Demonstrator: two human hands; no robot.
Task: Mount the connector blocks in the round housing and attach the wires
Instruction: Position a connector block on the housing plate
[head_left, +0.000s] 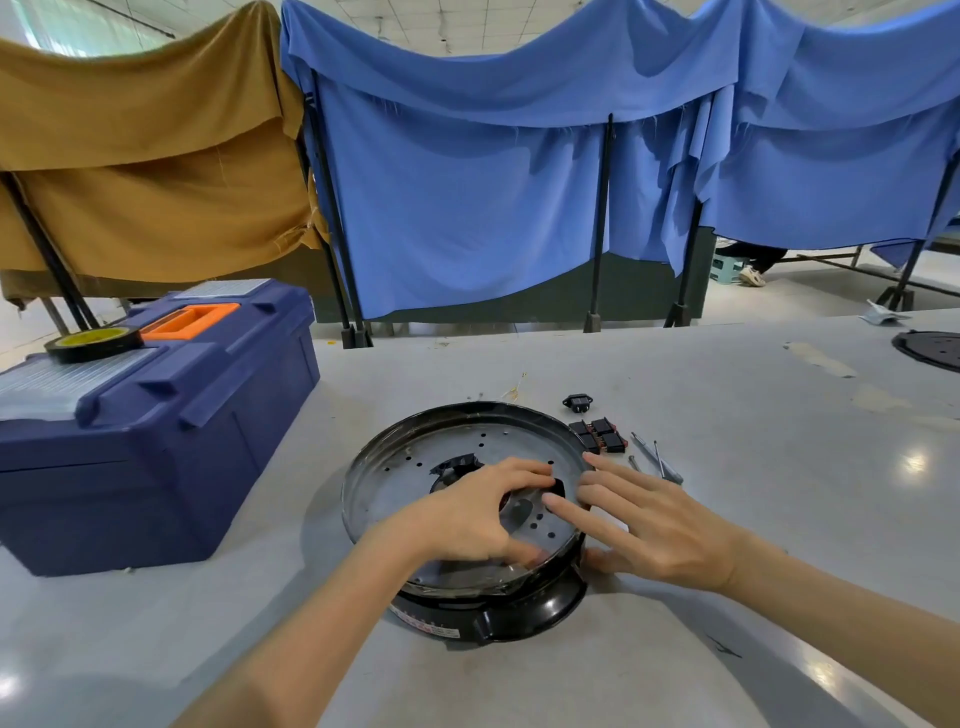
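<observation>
Black housing (524, 616) | right hand (652, 525) on rim (fingers straight)

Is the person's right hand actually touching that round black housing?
Touching. The head view shows the right hand with fingers laid across the rim of the round housing, thumb against its side.

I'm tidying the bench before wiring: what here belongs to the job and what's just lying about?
Job: round housing, connector blocks beside it, small socket, probably the thin metal tools; left hand and right hand at the housing.
Lying about: blue toolbox, tape roll on it, round plate far right.
</observation>
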